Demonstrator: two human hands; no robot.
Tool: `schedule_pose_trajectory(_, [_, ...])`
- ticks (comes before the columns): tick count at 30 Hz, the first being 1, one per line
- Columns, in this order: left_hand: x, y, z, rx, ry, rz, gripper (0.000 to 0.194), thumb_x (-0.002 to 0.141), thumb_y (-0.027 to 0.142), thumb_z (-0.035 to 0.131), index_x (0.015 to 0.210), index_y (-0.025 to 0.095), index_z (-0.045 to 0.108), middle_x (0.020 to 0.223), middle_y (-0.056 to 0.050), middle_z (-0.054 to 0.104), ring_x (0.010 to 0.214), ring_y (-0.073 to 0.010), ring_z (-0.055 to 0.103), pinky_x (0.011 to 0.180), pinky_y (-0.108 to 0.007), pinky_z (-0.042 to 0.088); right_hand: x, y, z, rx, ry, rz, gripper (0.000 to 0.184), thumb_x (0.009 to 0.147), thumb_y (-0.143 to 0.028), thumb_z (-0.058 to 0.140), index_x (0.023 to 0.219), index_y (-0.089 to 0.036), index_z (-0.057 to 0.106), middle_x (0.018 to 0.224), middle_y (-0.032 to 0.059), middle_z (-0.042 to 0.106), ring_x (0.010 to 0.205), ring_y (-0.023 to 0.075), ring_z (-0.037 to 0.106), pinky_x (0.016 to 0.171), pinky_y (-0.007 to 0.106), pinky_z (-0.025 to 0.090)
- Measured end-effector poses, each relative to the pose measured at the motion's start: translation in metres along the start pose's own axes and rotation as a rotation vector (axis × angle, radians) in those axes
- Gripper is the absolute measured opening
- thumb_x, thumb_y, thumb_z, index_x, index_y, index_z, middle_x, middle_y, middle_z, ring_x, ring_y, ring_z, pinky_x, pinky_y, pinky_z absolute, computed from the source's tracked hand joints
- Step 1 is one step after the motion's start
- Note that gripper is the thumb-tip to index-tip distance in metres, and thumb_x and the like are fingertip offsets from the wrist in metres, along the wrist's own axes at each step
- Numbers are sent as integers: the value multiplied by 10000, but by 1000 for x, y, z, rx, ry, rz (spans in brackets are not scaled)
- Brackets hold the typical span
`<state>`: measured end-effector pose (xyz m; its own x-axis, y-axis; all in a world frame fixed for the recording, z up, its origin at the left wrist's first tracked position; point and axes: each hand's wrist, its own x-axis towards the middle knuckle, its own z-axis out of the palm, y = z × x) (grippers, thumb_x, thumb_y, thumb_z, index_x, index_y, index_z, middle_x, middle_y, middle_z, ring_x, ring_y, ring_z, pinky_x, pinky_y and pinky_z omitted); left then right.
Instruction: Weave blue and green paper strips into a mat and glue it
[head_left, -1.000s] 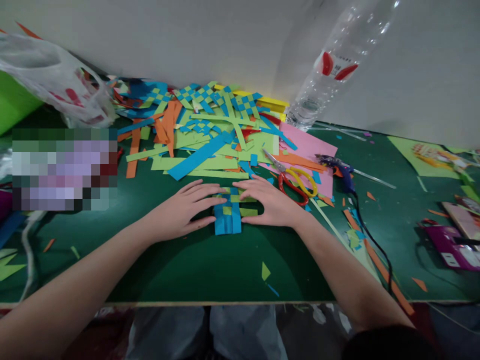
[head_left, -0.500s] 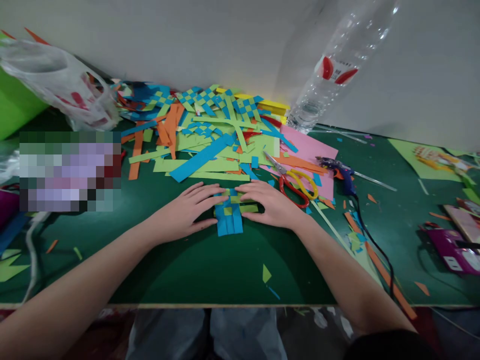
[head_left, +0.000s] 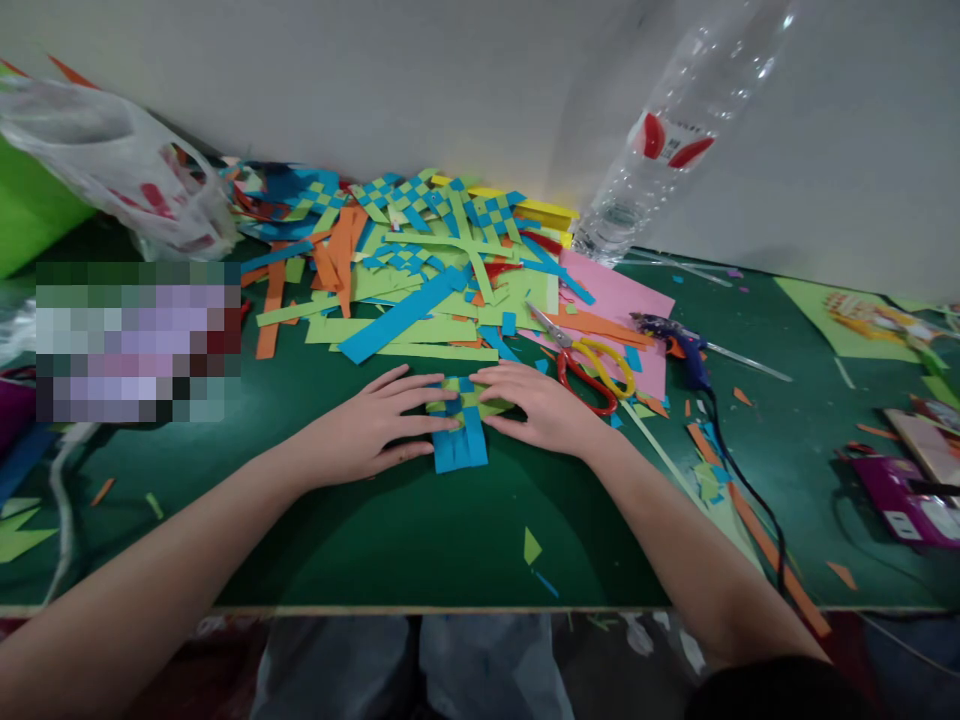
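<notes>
- Your left hand [head_left: 375, 425] has its fingers spread, tips reaching over the woven paper [head_left: 463, 452]; you can't tell whether its thumb touches the paper's edge.
- Your right hand [head_left: 544, 405] curves in opposite, thumb apart from the fingers; whether they pinch a green strip, you can't tell.
- The blue-and-green paper lies on the table [head_left: 420, 550] between your hands; your fingers hide parts of its upper half, while the blue ends nearest you show.
- Near your right hand, the scissors [head_left: 568, 345] overlap the pink sheet [head_left: 626, 290], with the glue gun [head_left: 694, 365] to their right.
- Beyond your hands, the pile of strips [head_left: 401, 320] overlaps so much that many pieces are half buried.
- Farther out, the frame cuts off your bottle's [head_left: 637, 190] top and the plastic bag's [head_left: 142, 190] left side; pixelation masks whatever sits below the bag.
</notes>
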<state>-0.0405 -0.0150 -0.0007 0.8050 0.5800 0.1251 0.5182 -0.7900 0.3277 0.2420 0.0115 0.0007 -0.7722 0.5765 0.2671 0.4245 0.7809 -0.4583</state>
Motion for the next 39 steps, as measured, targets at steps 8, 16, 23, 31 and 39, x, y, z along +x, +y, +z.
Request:
schedule_pose_trajectory(8, [-2, -2, 0, -27, 56, -153, 597, 962, 458, 500, 1506, 299, 312, 1535, -80, 413, 1416, -259, 387, 1188, -484, 310, -1, -1, -2, -15, 57, -17, 222, 872, -363, 666, 1046, -225, 659, 1296, 99, 656, 1255, 244, 578, 1130, 528, 381])
schedule_pose_trajectory(16, [-1, -1, 2, 24, 64, -137, 522, 975, 380, 476, 1474, 282, 358, 1473, -86, 484, 1358, -259, 450, 1152, -479, 345, 1, -2, 0, -58, 71, -46, 210, 890, -373, 645, 1021, -210, 660, 1236, 98, 682, 1204, 248, 598, 1061, 489, 451])
schedule_pose_trajectory(23, [0, -3, 3, 28, 81, -89, 412, 979, 323, 468, 1383, 243, 462, 1433, -79, 528, 1348, -231, 464, 1161, -468, 331, 1, -2, -1, -57, 74, -40, 203, 890, -388, 650, 1004, -220, 651, 1231, 93, 683, 1182, 246, 615, 1052, 483, 456])
schedule_pose_trajectory(31, [0, -6, 5, 18, 94, -65, 341, 985, 356, 481, 1302, 253, 553, 1416, -73, 546, 1349, -232, 461, 1154, -469, 332, 1, 1, 0, -34, 76, -61, 195, 890, -366, 656, 964, -186, 654, 1192, 118, 694, 1164, 251, 623, 1047, 483, 475])
schedule_pose_trajectory(39, [2, -5, 7, 14, 104, -66, 394, 985, 405, 481, 1346, 248, 509, 1387, -81, 568, 1300, -241, 503, 1118, -457, 361, -2, 5, 1, 11, 47, -60, 160, 907, -332, 637, 986, -194, 645, 1220, 113, 681, 1212, 234, 605, 1102, 505, 443])
